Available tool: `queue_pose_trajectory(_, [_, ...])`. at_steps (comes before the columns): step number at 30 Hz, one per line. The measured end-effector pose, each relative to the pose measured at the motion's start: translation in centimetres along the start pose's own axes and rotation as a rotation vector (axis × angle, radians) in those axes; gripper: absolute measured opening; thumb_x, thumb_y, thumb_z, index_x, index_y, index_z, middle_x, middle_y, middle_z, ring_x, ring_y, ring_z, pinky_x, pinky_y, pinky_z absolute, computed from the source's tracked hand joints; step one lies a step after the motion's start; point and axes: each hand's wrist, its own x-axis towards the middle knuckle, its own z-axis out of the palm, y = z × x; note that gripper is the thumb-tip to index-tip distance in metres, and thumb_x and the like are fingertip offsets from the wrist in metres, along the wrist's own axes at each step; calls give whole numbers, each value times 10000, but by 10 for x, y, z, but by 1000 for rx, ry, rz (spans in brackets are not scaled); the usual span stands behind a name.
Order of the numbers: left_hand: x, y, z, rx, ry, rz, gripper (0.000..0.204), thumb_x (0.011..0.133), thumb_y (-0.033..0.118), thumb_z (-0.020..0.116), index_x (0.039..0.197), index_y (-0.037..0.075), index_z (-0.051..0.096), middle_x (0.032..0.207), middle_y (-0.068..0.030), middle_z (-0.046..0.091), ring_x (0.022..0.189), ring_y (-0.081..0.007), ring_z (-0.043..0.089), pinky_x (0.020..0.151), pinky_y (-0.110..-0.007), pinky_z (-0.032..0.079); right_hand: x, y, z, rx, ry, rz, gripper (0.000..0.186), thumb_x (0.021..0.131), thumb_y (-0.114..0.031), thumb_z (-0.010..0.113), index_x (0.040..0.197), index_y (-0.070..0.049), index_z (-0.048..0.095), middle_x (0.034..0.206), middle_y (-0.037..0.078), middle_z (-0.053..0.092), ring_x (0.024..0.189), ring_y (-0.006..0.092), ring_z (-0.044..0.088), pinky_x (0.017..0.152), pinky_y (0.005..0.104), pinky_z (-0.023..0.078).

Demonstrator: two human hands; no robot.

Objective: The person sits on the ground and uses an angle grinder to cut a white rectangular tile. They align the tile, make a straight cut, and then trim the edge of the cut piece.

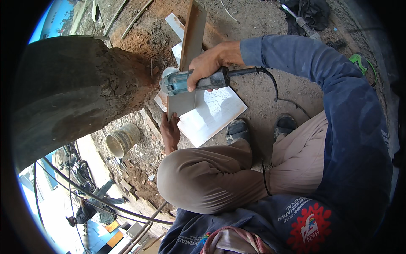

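My right hand [213,61] is wrapped round the body of a teal and black angle grinder [179,81]. Its head and pale disc meet the upper edge of a grey-white tile [182,105], which stands tilted on its edge. Below the grinder, my left hand [170,130] grips that tile's near corner, fingers on one face. A larger white glossy tile [211,120] lies flat on the ground underneath. Beyond the grinder, a long tile strip [194,31] leans up, with narrow white pieces beside it. The exact contact of the disc is partly hidden.
A large dark column [72,80] with a crumbling base stands at left. A dirty bucket [122,140] lies nearby. The grinder's black cord [275,86] trails past my sandalled feet. A long-shafted tool [302,22] and green object [358,62] lie at upper right. Another person [91,207] is at lower left.
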Motion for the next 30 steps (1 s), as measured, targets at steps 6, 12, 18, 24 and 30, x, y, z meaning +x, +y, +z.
queue_pose_trajectory(6, [1,-1,-1,19,-1,17,323,1140,226,569,1268,-69,534,1207,-220,698,1079,-234,729,952,-391,648,-2,0,0,-4,16,8,525,925,-360,798,1144,89,637,832,137,737,628,184,723,513,311,598])
queue_pose_trajectory(12, [0,-1,0,28,2,-3,330,1141,226,566,1277,-72,527,1209,-234,701,1070,-245,736,953,-395,649,-2,1,-1,-20,7,2,532,920,-381,796,1132,86,654,825,137,744,626,186,724,510,312,591])
queue_pose_trajectory(18, [0,0,4,2,62,110,267,1137,174,559,1184,-88,549,1050,-264,745,986,-265,781,840,-402,659,-2,0,0,-55,17,9,562,915,-416,793,1148,80,667,835,136,753,633,180,731,511,307,588])
queue_pose_trajectory(24, [1,0,-1,29,-1,3,329,1144,215,558,1285,-79,518,1213,-237,693,1081,-251,735,963,-391,643,-4,-1,1,-55,30,19,573,911,-411,799,1162,84,657,854,143,756,642,179,736,513,298,590])
queue_pose_trajectory(30, [1,1,-2,36,-15,12,321,1145,209,551,1278,-79,506,1197,-233,687,1077,-237,721,958,-384,646,-5,-1,0,-61,27,5,568,919,-405,796,1169,85,657,849,133,754,634,175,729,521,297,591])
